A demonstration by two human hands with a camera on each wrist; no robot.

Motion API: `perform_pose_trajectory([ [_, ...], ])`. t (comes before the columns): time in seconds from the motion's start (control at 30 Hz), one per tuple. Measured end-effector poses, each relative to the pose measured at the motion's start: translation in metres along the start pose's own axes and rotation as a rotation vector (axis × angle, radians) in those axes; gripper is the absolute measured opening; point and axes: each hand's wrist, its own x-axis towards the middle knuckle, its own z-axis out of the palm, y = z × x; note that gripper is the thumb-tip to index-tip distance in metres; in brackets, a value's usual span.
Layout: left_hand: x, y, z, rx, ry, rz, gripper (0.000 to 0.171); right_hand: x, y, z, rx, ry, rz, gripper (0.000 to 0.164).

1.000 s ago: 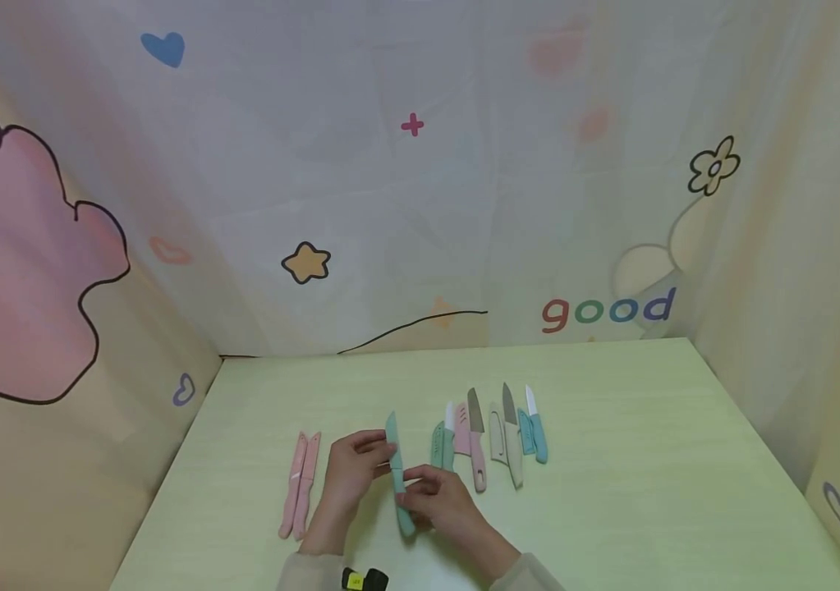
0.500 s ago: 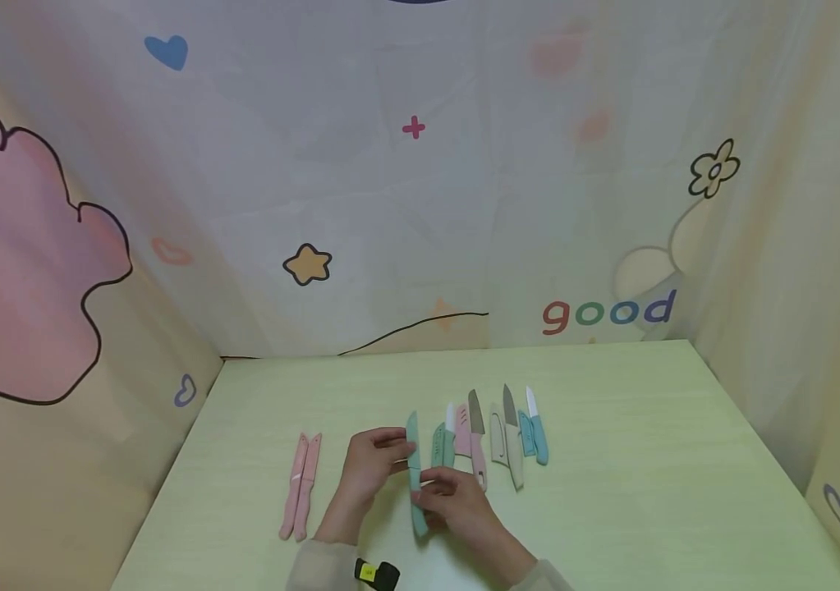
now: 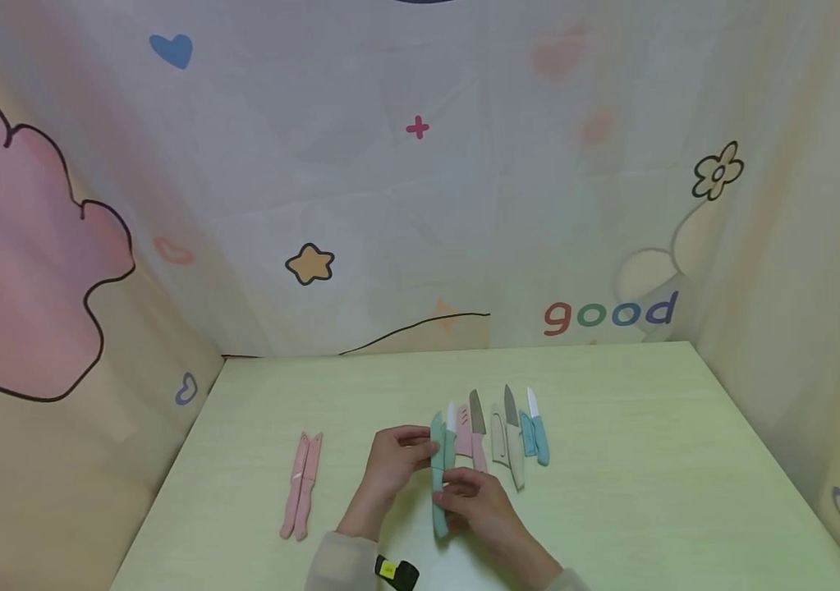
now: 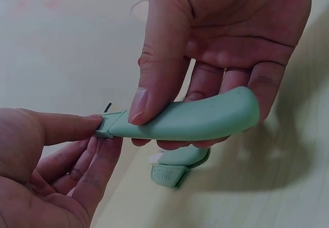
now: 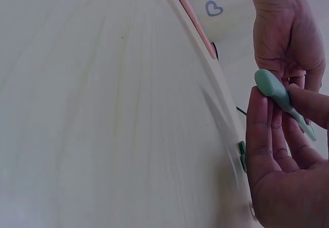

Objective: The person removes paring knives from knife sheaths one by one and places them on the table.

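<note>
We grip the sheathed green knife (image 3: 438,484) at both ends above the pale green table (image 3: 649,492): our left hand (image 3: 396,460) pinches the sheath end between thumb and fingers, our right hand (image 3: 480,502) clamps the handle end. The knife hangs just left of the row of loose knives and sheaths (image 3: 493,435), its tip brushing the nearest green one. Two pink sheathed knives (image 3: 301,484) lie well to its left. We judge the sheathing done; setting it down calls for a clear spot beside that row.

Pale green table (image 3: 612,492), cartoon-print curtain walls (image 3: 420,205)
</note>
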Motion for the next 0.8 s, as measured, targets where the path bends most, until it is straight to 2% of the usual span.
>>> perform_pose_trajectory([
  [0.1, 0.002, -0.001, 0.006, 0.001, -0.005, 0.003, 0.028, -0.004, -0.005, -0.004, -0.007, 0.005, 0.01, 0.037],
  [0.27, 0.002, 0.002, 0.014, 0.011, -0.006, 0.004, 0.026, -0.017, -0.026, -0.005, -0.012, 0.017, 0.02, 0.037],
  [0.5, 0.003, 0.002, 0.022, 0.005, 0.011, -0.016, 0.025, -0.011, -0.007, -0.016, -0.019, 0.043, 0.029, 0.04],
  [0.8, 0.001, 0.0, 0.029, -0.025, 0.036, -0.019, 0.023, -0.012, -0.006, -0.02, -0.029, 0.061, 0.041, 0.041],
])
